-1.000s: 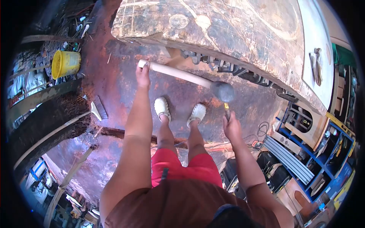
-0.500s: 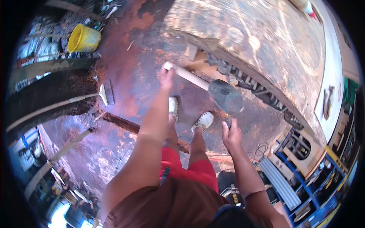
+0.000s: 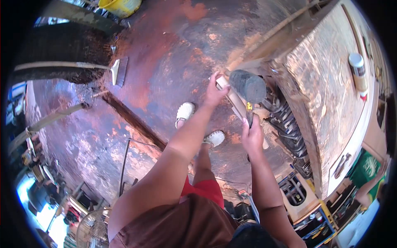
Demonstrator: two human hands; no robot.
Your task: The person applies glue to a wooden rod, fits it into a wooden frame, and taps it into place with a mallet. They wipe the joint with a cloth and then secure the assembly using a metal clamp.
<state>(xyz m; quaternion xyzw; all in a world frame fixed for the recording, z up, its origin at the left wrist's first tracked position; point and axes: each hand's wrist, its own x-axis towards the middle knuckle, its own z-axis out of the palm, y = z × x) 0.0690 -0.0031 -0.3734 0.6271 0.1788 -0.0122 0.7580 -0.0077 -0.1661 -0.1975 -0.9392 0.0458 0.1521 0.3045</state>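
My left hand is closed around the upper end of a pale wooden piece, which slants down and to the right. My right hand grips the handle of a mallet, thumb along the handle. The mallet has a big dark head and a yellow label where the handle meets it. Its head is up, right beside my left hand, and overlaps the workbench edge in this view. Part of the wooden piece is hidden behind the mallet handle and my right hand.
A wooden workbench stands at right, with a spray can on it and several clamps along its side. A broom, a yellow bucket and a floor beam lie left. Another person's arm shows at far right.
The view has turned and moved along the bench. My left hand has come right with the wooden piece, closer to the mallet, and the piece now slants more steeply. The mallet head sits higher in view.
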